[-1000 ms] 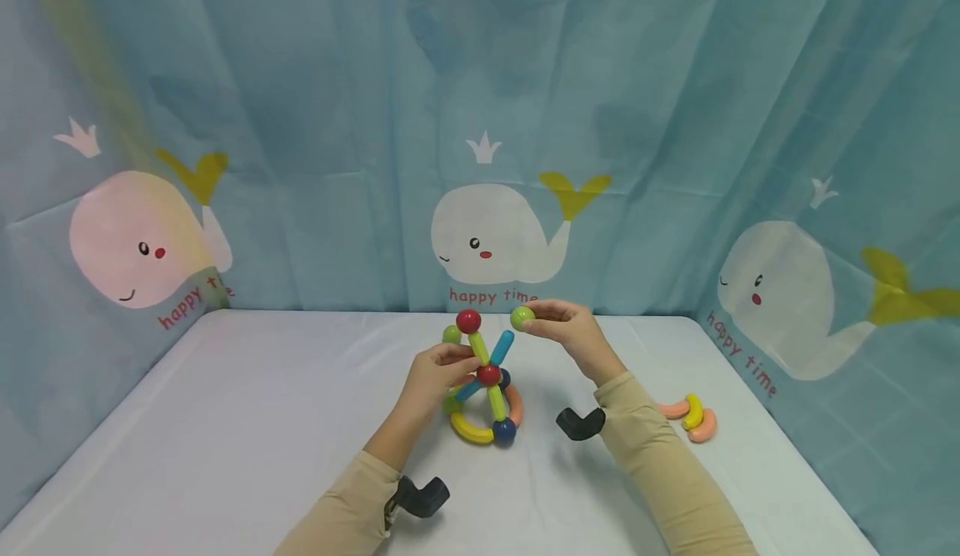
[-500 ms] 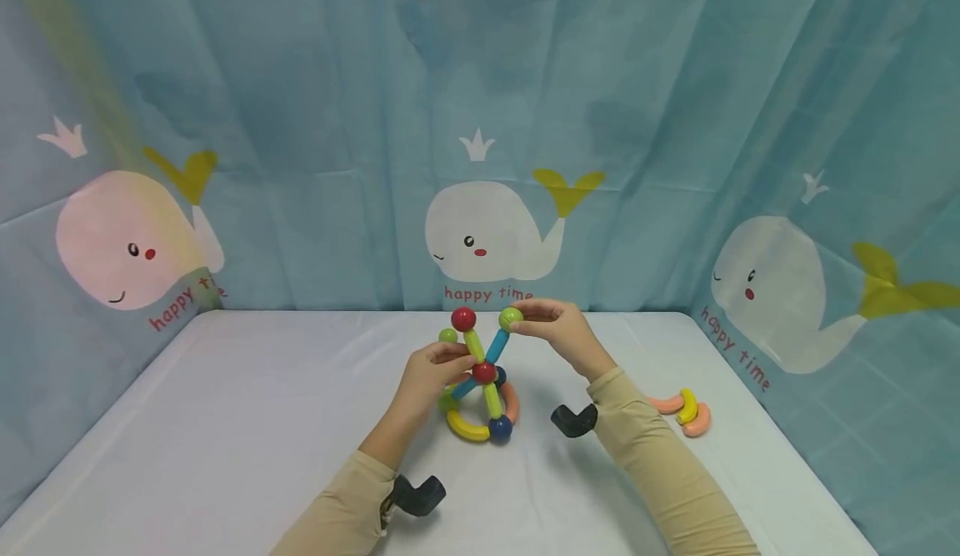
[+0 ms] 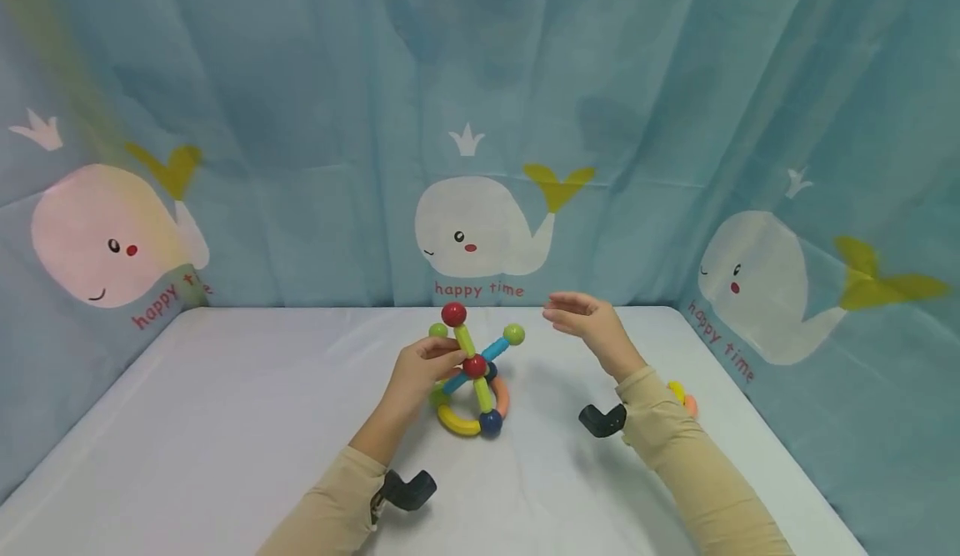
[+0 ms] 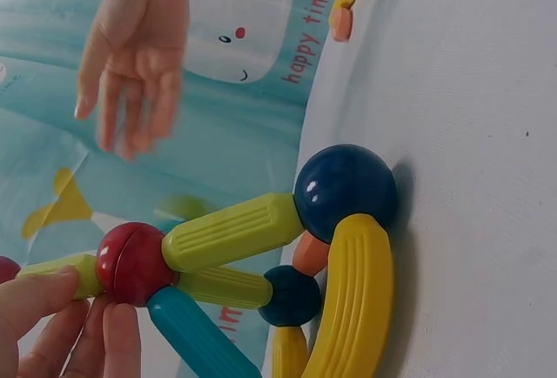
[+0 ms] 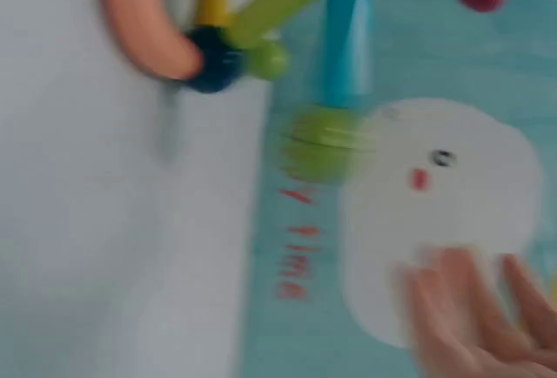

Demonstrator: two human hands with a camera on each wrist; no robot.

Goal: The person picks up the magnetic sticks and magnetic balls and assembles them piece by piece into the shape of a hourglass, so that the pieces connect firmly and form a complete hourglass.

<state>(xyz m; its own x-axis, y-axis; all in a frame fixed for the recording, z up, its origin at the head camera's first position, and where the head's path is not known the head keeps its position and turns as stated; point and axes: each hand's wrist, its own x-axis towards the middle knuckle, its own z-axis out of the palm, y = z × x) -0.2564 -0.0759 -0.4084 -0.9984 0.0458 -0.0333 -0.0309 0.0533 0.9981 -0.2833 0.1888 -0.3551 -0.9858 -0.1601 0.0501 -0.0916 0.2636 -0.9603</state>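
A toy structure of balls and sticks stands on the white tabletop, its base ring made of curved yellow [image 4: 352,300] and orange sticks with dark blue balls [image 4: 345,192]. My left hand [image 3: 423,367] pinches the upper lime stick [image 3: 465,340] beside the central red ball [image 3: 475,366]. Another red ball [image 3: 453,314] tops that stick. From the centre a blue stick [image 3: 496,349] slants up to the right, with a green ball [image 3: 513,334] on its end. Apart from the structure, to its right, my right hand [image 3: 592,327] hangs in the air, fingers extended and holding nothing.
Loose curved pieces, yellow [image 3: 677,391] and orange [image 3: 691,406], lie at the right, partly behind the right sleeve [image 3: 675,439]. A blue whale-print curtain [image 3: 480,81] encloses the table [image 3: 225,423] at the back and sides.
My right hand brought the green ball onto the blue stick's end, then let go and drew away to the right. The blue stick now leans further right. My left hand keeps its pinch.
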